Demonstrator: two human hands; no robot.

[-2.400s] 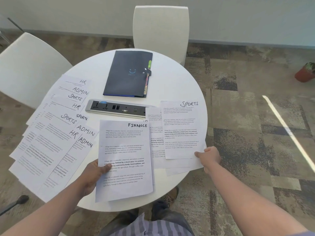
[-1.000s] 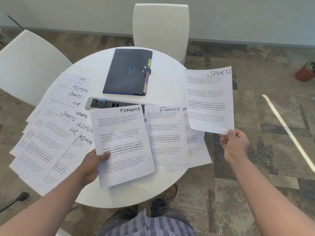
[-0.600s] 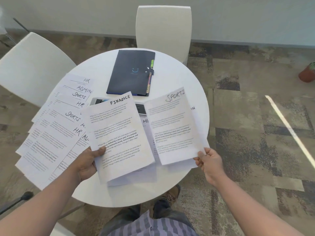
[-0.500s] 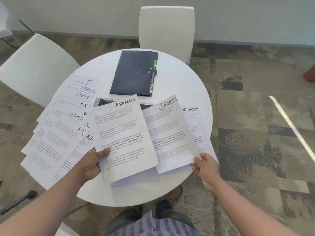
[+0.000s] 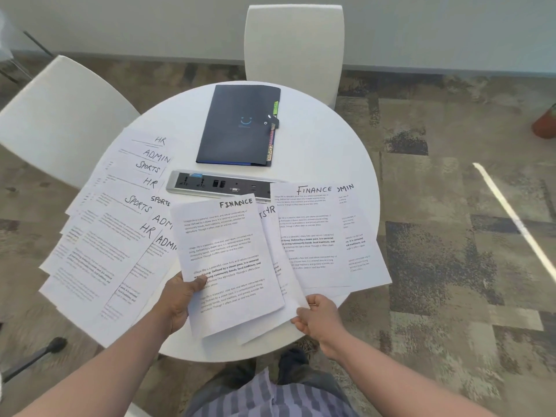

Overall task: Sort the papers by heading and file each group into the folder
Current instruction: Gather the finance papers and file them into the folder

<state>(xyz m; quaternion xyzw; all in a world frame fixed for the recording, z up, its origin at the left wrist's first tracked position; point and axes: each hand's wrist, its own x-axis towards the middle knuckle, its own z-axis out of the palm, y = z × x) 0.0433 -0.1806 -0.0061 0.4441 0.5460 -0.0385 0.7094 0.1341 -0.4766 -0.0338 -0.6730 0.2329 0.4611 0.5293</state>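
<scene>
My left hand point(image 5: 180, 299) grips a FINANCE sheet point(image 5: 228, 260) by its lower left edge, thumb on top, held above the near side of the round white table point(image 5: 325, 152). My right hand point(image 5: 319, 317) pinches the bottom corner of a SPORTS sheet point(image 5: 270, 224), which is tucked under the FINANCE sheet so only its heading's end shows. Another FINANCE sheet point(image 5: 310, 236) lies to the right over an ADMIN sheet point(image 5: 358, 242). A fan of papers point(image 5: 114, 224) headed HR, ADMIN and SPORTS spreads on the left. The dark folder point(image 5: 237, 124), closed, lies at the table's far side.
A grey power socket strip point(image 5: 216, 185) sits in the table's middle between the folder and the papers. White chairs stand at the far side point(image 5: 294, 46) and the left point(image 5: 54, 115). A plant pot point(image 5: 546, 124) is on the carpet at far right.
My right hand lifted the SPORTS sheet off the right-hand pile, swung it left and slid it beneath the FINANCE sheet in my left hand. A second FINANCE sheet now lies uncovered.
</scene>
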